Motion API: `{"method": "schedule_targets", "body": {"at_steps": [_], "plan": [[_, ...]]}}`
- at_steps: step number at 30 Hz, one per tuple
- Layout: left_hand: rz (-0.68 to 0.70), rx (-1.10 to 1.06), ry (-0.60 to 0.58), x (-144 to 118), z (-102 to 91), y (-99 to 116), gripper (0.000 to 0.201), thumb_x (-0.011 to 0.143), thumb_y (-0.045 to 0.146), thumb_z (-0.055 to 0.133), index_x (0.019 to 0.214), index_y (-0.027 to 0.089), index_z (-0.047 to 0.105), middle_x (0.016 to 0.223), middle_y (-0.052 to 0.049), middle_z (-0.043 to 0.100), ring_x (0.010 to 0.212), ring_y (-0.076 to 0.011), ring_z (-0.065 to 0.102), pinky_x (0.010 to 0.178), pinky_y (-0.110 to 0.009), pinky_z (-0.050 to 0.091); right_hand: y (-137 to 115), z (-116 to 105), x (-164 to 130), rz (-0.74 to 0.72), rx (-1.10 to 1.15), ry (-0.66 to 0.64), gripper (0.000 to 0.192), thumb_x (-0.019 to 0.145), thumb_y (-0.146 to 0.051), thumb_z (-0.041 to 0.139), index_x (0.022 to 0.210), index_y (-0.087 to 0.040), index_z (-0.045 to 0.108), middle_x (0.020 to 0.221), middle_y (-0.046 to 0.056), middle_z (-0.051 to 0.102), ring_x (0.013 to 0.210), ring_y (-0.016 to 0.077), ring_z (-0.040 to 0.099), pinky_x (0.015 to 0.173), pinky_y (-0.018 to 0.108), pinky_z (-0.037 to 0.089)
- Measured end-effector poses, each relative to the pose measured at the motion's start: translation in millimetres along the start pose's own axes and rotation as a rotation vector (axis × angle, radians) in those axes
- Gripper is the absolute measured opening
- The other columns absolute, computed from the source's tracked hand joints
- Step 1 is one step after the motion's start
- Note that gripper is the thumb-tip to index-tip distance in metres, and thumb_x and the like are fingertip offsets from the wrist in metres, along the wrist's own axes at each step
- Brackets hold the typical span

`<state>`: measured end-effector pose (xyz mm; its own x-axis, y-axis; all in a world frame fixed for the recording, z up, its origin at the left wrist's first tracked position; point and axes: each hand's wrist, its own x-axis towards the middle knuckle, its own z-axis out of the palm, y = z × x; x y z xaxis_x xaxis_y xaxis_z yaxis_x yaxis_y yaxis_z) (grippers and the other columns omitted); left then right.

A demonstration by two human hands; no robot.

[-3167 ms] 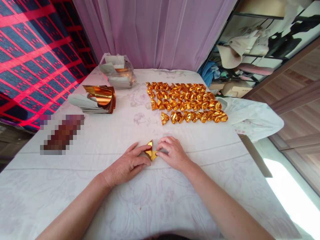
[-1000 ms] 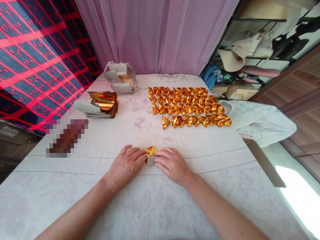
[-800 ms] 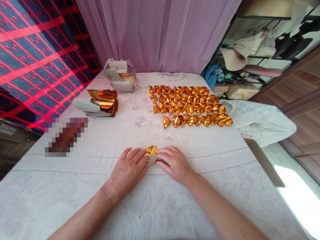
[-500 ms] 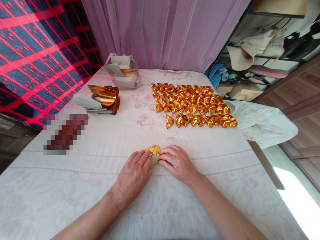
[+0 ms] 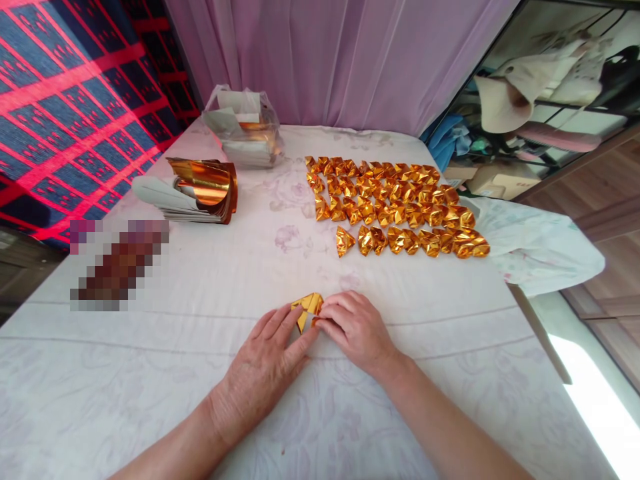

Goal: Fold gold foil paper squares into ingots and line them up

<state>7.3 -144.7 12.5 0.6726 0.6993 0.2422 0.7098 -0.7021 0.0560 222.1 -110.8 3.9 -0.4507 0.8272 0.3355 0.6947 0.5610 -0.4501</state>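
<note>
A small sheet of gold foil paper (image 5: 313, 303), partly folded, lies on the cloth-covered table between my hands. Its grey-white underside shows at the near edge. My left hand (image 5: 273, 347) rests flat over the paper's left part, fingers stretched forward and the thumb apart, touching near the fold. With fingertips and thumb, my right hand (image 5: 356, 327) pinches the paper's right end. The fingers hide both ends of the sheet. Beyond my right hand, folded gold foil pieces (image 5: 397, 212) stand in several uneven rows.
A curled stack of gold foil sheets (image 5: 210, 193) stands at the left. Behind it is a clear plastic bag (image 5: 245, 130) with more sheets. A pixelated patch (image 5: 120, 263) covers something at the left. A white plastic bag (image 5: 540, 243) hangs by the right edge, near crowded shelves (image 5: 540, 100).
The paper's near flap has turned up, and more gold and grey show between my hands. My left thumb has moved right toward the fold. The camera view has shifted slightly.
</note>
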Motion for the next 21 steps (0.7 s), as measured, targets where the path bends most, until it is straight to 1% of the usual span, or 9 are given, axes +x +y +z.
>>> {"method": "schedule_targets", "body": {"at_steps": [4, 8, 14, 21], "plan": [[-0.009, -0.013, -0.02, -0.7, 1.7, -0.2, 0.044, 0.093, 0.029, 0.058, 0.135, 0.021, 0.051, 0.141, -0.016, 0.055, 0.128, -0.0318, 0.054, 0.102, -0.05, 0.049, 2.6, -2.8, -0.5, -0.02, 0.066, -0.011, 0.005, 0.091, -0.022, 0.063, 0.093, -0.022, 0.067, 0.096, 0.004, 0.07, 0.088, 0.0196, 0.061, 0.08, 0.036, 0.049], [-0.017, -0.027, -0.016, -1.9, 4.3, 0.0, 0.042, 0.094, 0.029, 0.057, 0.136, 0.022, 0.05, 0.143, -0.016, 0.054, 0.13, -0.0317, 0.053, 0.102, -0.051, 0.048, 3.4, -7.2, -1.7, 0.006, 0.099, -0.006, 0.017, 0.089, -0.016, 0.059, 0.102, -0.023, 0.067, 0.101, 0.005, 0.069, 0.093, 0.0208, 0.061, 0.084, 0.038, 0.05], [0.001, 0.002, -0.02, -1.7, 3.6, 0.0, 0.043, 0.093, 0.029, 0.059, 0.134, 0.021, 0.052, 0.141, -0.017, 0.056, 0.127, -0.0328, 0.055, 0.1, -0.05, 0.05, 2.8, -7.9, -3.2, 0.045, 0.099, 0.017, 0.017, 0.085, -0.013, 0.062, 0.099, -0.022, 0.066, 0.101, 0.006, 0.069, 0.093, 0.0217, 0.061, 0.085, 0.039, 0.051], [-0.015, -0.036, -0.004, -2.5, 4.1, -0.5, 0.039, 0.094, 0.027, 0.057, 0.133, 0.022, 0.053, 0.142, -0.017, 0.054, 0.13, -0.0319, 0.052, 0.101, -0.051, 0.049, 3.0, -7.5, -2.6, 0.047, 0.085, 0.002, 0.016, 0.085, -0.015, 0.062, 0.098, -0.023, 0.067, 0.101, 0.006, 0.068, 0.093, 0.0217, 0.061, 0.084, 0.039, 0.051]]}}
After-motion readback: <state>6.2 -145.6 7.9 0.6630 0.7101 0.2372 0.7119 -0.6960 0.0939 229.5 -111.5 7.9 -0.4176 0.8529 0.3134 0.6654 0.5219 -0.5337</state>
